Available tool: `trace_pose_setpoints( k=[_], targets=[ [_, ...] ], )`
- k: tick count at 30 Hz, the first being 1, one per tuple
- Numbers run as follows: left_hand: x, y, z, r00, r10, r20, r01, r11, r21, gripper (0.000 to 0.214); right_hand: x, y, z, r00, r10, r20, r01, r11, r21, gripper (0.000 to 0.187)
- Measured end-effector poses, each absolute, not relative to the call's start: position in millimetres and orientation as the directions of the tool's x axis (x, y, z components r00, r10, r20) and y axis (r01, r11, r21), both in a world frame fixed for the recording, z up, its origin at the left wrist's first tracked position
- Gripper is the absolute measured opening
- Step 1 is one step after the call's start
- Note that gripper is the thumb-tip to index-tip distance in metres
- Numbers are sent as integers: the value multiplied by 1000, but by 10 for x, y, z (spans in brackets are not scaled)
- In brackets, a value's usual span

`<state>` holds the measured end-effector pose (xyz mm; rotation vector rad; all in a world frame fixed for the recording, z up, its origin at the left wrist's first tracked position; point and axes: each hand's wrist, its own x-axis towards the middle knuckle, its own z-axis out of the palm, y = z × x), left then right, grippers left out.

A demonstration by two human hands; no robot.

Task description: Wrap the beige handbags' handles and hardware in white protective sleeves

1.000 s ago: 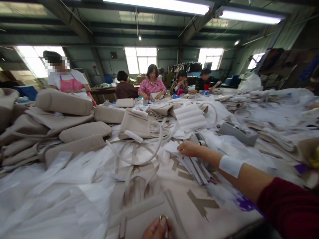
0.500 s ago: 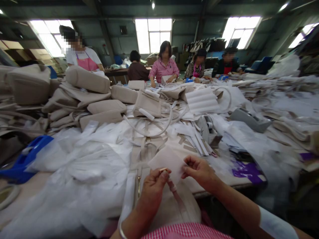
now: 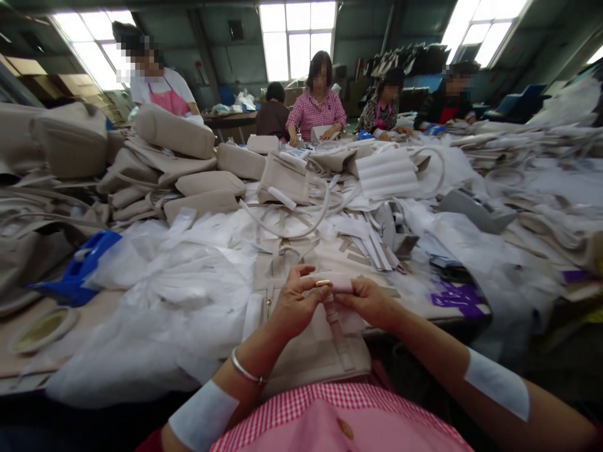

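Observation:
My left hand (image 3: 298,302) is closed on a strap (image 3: 333,323) by its gold-coloured buckle (image 3: 323,284), thumb and fingers pinching it. The strap runs down over a beige bag (image 3: 301,365) that lies in front of me at the table edge. My right hand (image 3: 377,304) is closed on a thin white sheet of wrapping (image 3: 340,282), which is folded at the buckle. Part of the sheet hangs behind the strap. A gold zip pull (image 3: 268,303) shows left of my left hand.
White wrapping sheets (image 3: 188,276) heap at left, near a blue tape dispenser (image 3: 82,267) and a tape roll (image 3: 43,331). Beige bags (image 3: 174,130) pile up beyond. A grey dispenser (image 3: 475,210) and purple tape (image 3: 455,299) are at right. Several people work across the table.
The white sheet, spread flat and upright before, is now folded down at the buckle. My right hand has drawn closer to the buckle. The view has tilted down.

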<state>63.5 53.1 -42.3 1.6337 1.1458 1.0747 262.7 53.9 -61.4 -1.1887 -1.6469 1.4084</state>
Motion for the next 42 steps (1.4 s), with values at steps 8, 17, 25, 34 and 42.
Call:
trace_pose_setpoints(
  k=[8, 17, 25, 34, 42],
  targets=[
    [764, 576, -400, 186, 980, 69, 176, -102, 979, 66, 2785, 488, -627, -464, 874, -147, -24, -179, -984, 42],
    [757, 608, -395, 220, 973, -76, -209, 123, 970, 83, 2719, 520, -512, -384, 913, -137, -146, -207, -968, 37],
    [877, 424, -563, 526, 822, -219, -337, 438, 834, 42, 2636, 393, -623, -249, 956, -157, -245, -219, -945, 35],
    [1011, 260, -543, 290, 957, -30, 75, 8, 997, 43, 2536, 271, -728, -82, 977, 198, 409, 214, -887, 29],
    [996, 220, -611, 400, 877, -265, -282, 393, 875, 48, 2684, 229, -538, -364, 885, 290, 467, 443, -765, 29]
  ],
)
